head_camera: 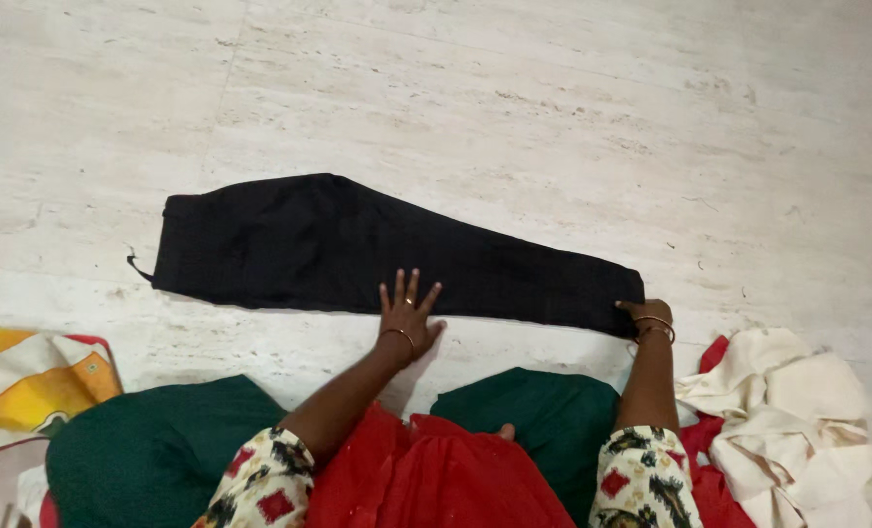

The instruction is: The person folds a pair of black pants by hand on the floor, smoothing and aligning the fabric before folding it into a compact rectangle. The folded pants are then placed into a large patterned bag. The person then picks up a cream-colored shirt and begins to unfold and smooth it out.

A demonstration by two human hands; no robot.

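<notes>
Sitting on the floor (573, 108), we see our knees in dark green cloth nearest the camera, with a red drape (426, 479) bunched between them and patterned sleeves on both arms. At our left edge lies a yellow and orange cloth (35, 376), and at our right a heap of cream cloth (798, 411) rests over something red.

Just past the knees, our left hand (406, 315) lies flat and open, fingers spread, pressing on the near edge of the black trousers (338, 244) about midway along their length. A thin bangle circles that wrist. Our right hand (646, 315) sits at the narrow ankle end of the trousers, touching the hem; its fingers are curled at the cloth, but we cannot tell whether they pinch it or only rest there. Two bangles show on this wrist.

The trousers lie flat on the pale stone floor, folded leg over leg, the wide waist end toward our left and the tapered end toward our right. A short cord sticks out at the waist corner. Beyond them the floor runs on, streaked grey and white.
</notes>
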